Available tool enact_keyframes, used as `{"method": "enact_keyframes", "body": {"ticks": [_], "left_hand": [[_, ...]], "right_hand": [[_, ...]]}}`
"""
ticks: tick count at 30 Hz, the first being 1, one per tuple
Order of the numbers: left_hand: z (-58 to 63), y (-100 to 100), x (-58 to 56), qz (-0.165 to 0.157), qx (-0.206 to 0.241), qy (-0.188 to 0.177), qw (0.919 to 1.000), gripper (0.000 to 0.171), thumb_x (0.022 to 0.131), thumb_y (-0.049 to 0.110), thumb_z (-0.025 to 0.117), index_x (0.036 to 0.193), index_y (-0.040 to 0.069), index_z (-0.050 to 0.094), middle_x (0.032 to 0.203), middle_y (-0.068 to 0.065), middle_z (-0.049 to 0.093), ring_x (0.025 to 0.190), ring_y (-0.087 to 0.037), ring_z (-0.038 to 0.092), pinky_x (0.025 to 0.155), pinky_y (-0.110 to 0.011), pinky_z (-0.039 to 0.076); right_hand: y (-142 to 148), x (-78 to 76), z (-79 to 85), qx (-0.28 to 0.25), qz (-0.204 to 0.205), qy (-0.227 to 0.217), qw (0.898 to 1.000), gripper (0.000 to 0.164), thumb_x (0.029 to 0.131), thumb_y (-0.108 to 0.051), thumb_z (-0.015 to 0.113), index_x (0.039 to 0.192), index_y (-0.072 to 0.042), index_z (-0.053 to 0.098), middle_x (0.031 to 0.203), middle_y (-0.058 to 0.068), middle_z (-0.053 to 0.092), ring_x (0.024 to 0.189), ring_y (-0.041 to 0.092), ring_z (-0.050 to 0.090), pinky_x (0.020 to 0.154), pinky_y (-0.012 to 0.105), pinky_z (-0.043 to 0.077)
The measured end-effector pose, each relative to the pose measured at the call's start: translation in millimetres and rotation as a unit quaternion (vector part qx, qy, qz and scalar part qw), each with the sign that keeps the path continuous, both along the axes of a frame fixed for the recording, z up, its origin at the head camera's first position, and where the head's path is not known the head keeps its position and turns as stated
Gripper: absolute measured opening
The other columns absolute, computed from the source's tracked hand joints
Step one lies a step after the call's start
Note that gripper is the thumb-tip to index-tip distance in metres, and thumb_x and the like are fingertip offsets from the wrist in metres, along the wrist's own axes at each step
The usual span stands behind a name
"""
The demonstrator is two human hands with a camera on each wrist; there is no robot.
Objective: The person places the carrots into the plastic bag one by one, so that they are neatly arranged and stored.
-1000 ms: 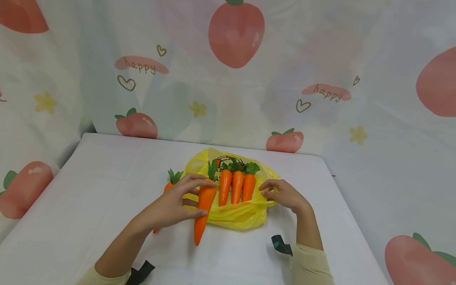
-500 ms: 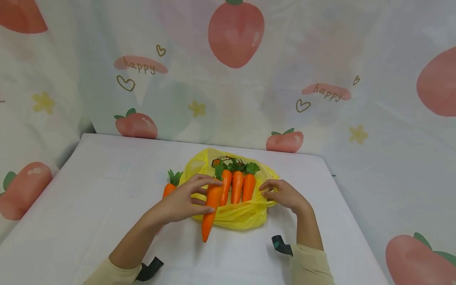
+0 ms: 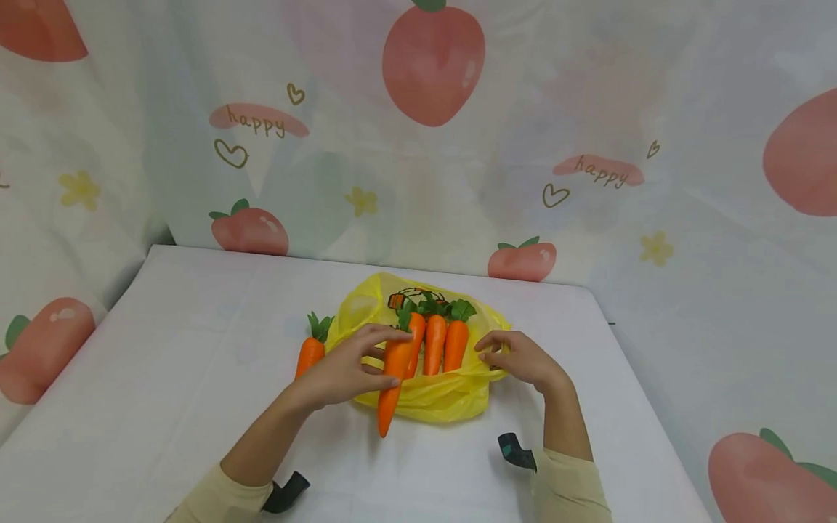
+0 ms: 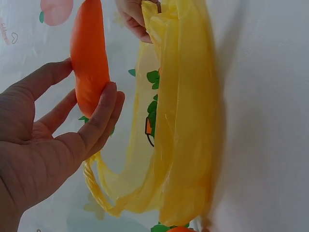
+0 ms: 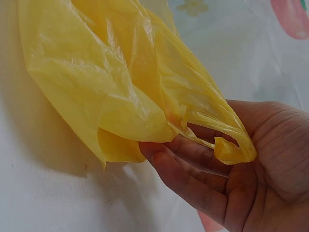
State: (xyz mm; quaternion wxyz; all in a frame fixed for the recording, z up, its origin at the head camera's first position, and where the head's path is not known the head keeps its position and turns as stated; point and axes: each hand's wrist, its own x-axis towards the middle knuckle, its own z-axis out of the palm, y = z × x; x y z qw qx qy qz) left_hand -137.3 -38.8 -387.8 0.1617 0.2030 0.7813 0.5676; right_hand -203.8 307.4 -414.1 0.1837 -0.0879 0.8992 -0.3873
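My left hand (image 3: 349,369) holds an orange carrot (image 3: 391,378) between thumb and fingers, its thin end pointing down toward me. The carrot hangs tilted over the front left of the mouth of a yellow plastic bag (image 3: 451,403). In the bag lie several carrots (image 3: 434,341) side by side, leafy tops toward the back. At the bag's right side, my right hand (image 3: 519,357) grips its edge. The right wrist view shows the bag's handle (image 5: 234,150) looped against the fingers. Left of the bag, another carrot (image 3: 310,354) lies partly behind my left hand.
A white cloth covers the table (image 3: 196,349). Patterned curtain fabric (image 3: 425,196) stands behind it and at both sides. Dark curved wrist mounts (image 3: 516,450) stick out beside both forearms.
My left hand has moved right with the carrot, from the bag's left edge to over its opening. More of the carrot lying at the left now shows. The right hand stays put.
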Motion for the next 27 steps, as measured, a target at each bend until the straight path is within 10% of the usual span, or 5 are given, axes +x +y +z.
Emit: {"method": "enact_keyframes", "body": {"ticks": [9, 27], "left_hand": [[-3.4, 10.4, -4.0, 0.040, -0.012, 0.018, 0.9990, 0.063, 0.091, 0.003, 0.080, 0.147, 0.020, 0.058, 0.149, -0.005, 0.042, 0.121, -0.032, 0.055, 0.091, -0.034, 0.057], [1.9, 20.5, 2.9, 0.008, -0.031, 0.024, 0.9992, 0.063, 0.091, 0.005, 0.080, 0.147, 0.020, 0.058, 0.150, -0.008, 0.042, 0.119, -0.030, 0.056, 0.091, -0.034, 0.057]], "right_hand": [[0.3, 0.8, 1.1, -0.004, -0.002, 0.001, 1.000, 0.016, 0.100, -0.016, 0.067, 0.111, -0.008, 0.075, 0.102, 0.010, 0.060, 0.097, 0.029, 0.052, 0.076, 0.036, 0.050], [0.1, 1.7, 2.1, -0.005, 0.005, 0.008, 1.000, 0.017, 0.101, -0.016, 0.067, 0.112, -0.007, 0.075, 0.102, 0.009, 0.061, 0.099, 0.029, 0.052, 0.077, 0.037, 0.050]]}}
